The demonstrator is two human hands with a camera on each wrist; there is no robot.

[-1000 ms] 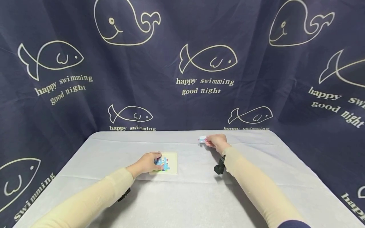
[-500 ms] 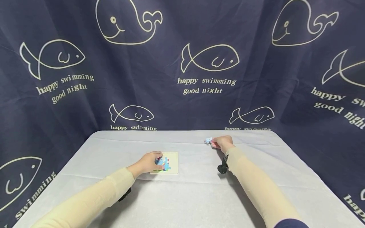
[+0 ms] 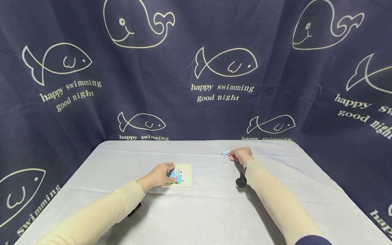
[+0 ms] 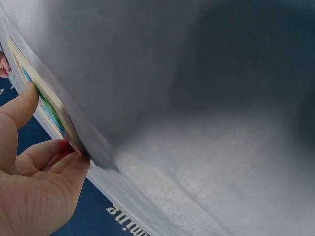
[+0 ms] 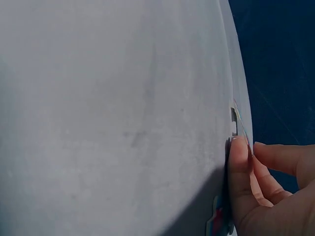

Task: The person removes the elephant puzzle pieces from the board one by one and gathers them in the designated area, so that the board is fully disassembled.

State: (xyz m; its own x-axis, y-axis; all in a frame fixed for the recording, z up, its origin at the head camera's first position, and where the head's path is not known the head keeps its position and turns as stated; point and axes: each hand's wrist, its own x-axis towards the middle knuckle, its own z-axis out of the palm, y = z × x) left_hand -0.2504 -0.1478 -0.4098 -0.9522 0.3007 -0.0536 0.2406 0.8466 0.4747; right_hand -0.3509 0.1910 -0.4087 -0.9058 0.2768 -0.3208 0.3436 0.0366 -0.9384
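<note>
In the head view my left hand [image 3: 159,174] grips the left side of a pale, square jigsaw puzzle board [image 3: 187,175]. On the board are joined pieces with a blue, big-eyed cartoon figure [image 3: 176,174]; the hand covers their left part. The left wrist view has the thumb over the pieces and the other fingers curled at the board's edge [image 4: 59,105]. Farther back and to the right, my right hand [image 3: 242,155] pinches a light-blue puzzle piece [image 3: 225,153] between thumb and forefinger, low over the cloth. Seen nearly edge-on in the right wrist view, that piece [image 5: 241,120] is a thin sliver.
Another colourful puzzle piece [image 5: 215,219] shows beneath my right hand in the right wrist view. A light grey cloth [image 3: 202,214] covers the table. Behind it hangs a dark blue curtain [image 3: 180,115] with fish and whale drawings. Each wrist carries a black camera [image 3: 241,180].
My right hand has moved a little to the right and down with the puzzle piece, which now looks flatter. The left hand keeps its place on the board.
</note>
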